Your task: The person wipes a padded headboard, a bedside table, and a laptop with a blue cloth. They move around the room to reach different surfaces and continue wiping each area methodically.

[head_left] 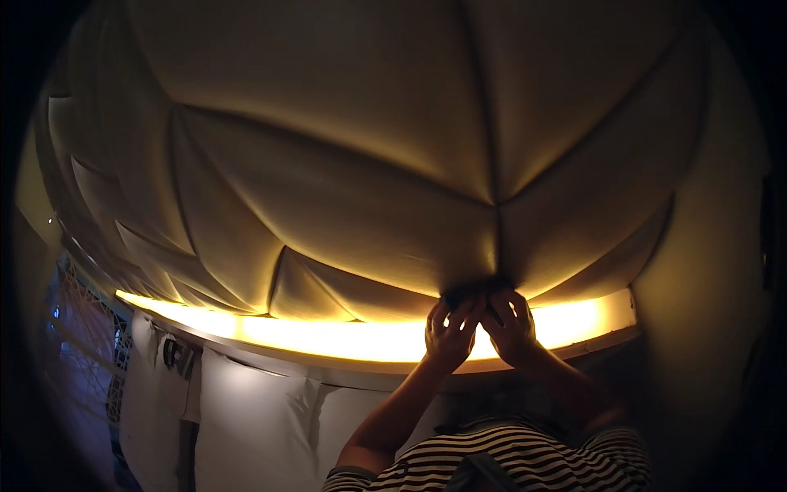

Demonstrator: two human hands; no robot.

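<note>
I have the padded panel (369, 189) across most of my view, cream-brown in the dimness, its plump surface split by deep dark seams into angular sections. It bulges softly between the seams, and warm yellow light catches its lower edge. Where the long, near-vertical seam runs down to that edge, I see a dark patch (463, 289); I can't tell whether it is shadow or an object.

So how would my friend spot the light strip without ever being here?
Find the big padded wall, then go down to its lower edge, by the left hand and right hand. The light strip is the long curved band behind them, glowing bright yellow while the wall above and pale sheet below look dim.
</note>
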